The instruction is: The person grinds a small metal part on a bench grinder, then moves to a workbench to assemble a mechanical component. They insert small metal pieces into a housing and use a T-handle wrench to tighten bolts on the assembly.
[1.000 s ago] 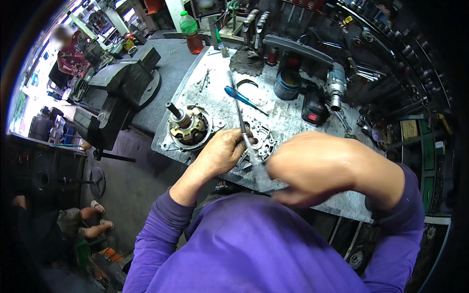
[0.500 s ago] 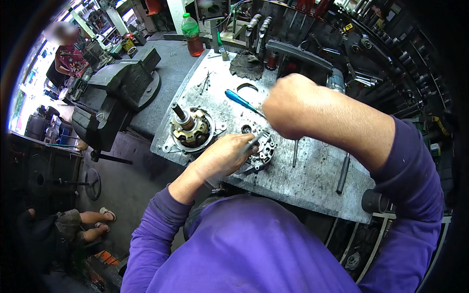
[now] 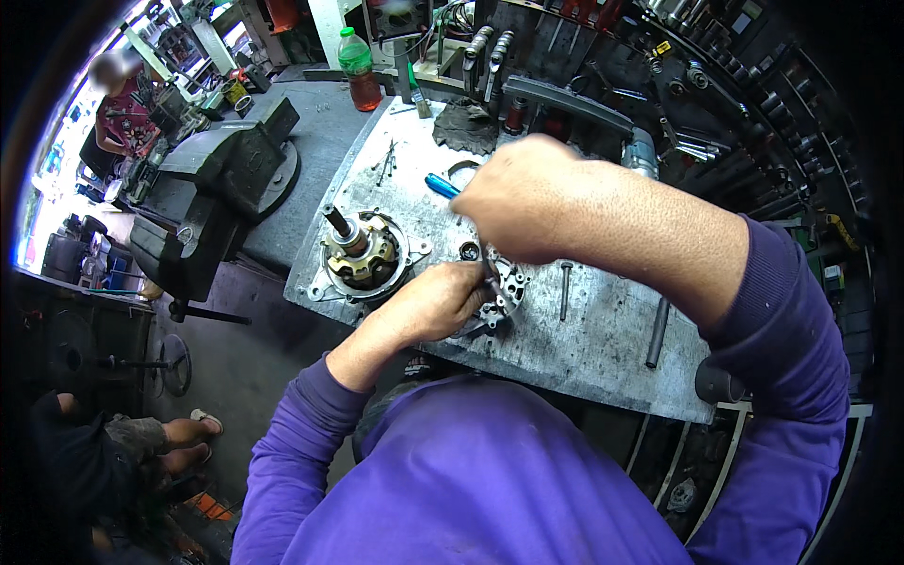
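Note:
My left hand (image 3: 443, 299) is closed over a round alloy housing (image 3: 485, 325) with many holes, its fingers wrapped near a slim metal tool (image 3: 500, 290) that is partly smeared by motion. Just above and to the right, my right hand (image 3: 518, 200) makes a fist; what it grips is hidden underneath. A dark shaft shows between the two hands. Left of the housing stands a larger alloy casing (image 3: 330, 281) with an upright shaft (image 3: 341, 226) and brass-coloured parts inside. A screwdriver with a blue handle (image 3: 441, 185) lies partly behind my right hand.
On the metal bench top (image 3: 603, 348) lie a long bolt (image 3: 565, 294), a black bar (image 3: 658, 334), thin rods (image 3: 386, 165) and a dark rag (image 3: 465, 127). A bottle of red liquid (image 3: 359, 75) stands behind. A vise (image 3: 221, 155) is at left; a person (image 3: 127, 118) sits beyond.
My right fist has moved left, now partly covering the blue screwdriver. The metal tool at my left hand has swung from pointing up-right to pointing down-right.

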Demonstrator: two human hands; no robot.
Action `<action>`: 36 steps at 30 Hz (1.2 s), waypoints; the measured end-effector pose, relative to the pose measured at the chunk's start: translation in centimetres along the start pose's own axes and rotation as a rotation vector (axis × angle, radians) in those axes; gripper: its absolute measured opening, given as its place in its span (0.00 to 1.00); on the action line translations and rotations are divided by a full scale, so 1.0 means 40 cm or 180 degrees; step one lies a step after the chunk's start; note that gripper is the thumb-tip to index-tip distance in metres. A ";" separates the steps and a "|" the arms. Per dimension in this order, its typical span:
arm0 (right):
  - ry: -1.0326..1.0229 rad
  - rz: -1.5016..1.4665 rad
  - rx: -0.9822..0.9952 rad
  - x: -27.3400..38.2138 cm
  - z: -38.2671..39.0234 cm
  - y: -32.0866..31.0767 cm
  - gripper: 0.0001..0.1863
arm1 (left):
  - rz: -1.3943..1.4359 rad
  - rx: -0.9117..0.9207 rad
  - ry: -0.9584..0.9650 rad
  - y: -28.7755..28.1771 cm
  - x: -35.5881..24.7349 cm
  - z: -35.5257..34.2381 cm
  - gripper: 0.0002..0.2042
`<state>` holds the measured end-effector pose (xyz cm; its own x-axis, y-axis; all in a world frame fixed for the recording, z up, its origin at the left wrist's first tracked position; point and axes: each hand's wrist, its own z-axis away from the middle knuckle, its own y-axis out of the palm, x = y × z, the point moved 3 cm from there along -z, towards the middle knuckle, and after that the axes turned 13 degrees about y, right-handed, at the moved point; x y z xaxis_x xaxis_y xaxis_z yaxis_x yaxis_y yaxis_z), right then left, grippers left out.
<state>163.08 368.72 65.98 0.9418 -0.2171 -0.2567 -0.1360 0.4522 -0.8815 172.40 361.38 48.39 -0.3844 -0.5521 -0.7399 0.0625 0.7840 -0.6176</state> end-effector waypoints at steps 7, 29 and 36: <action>0.0469 0.0114 0.1813 -0.004 0.017 0.038 0.10 | 0.0157 -0.0322 -0.0026 0.012 0.013 0.000 0.08; 0.0717 -0.0655 0.0600 -0.143 0.227 0.166 0.12 | 0.0321 0.0078 -0.0195 0.061 -0.029 -0.027 0.10; -0.0272 -0.1531 0.0807 -0.004 0.158 0.093 0.09 | 0.0176 0.0131 0.0596 0.066 -0.024 -0.022 0.08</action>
<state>164.35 375.90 65.24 0.9025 -0.3845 0.1939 0.3843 0.5159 -0.7656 172.14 364.22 47.73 -0.5436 -0.4432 -0.7128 0.1244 0.7973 -0.5906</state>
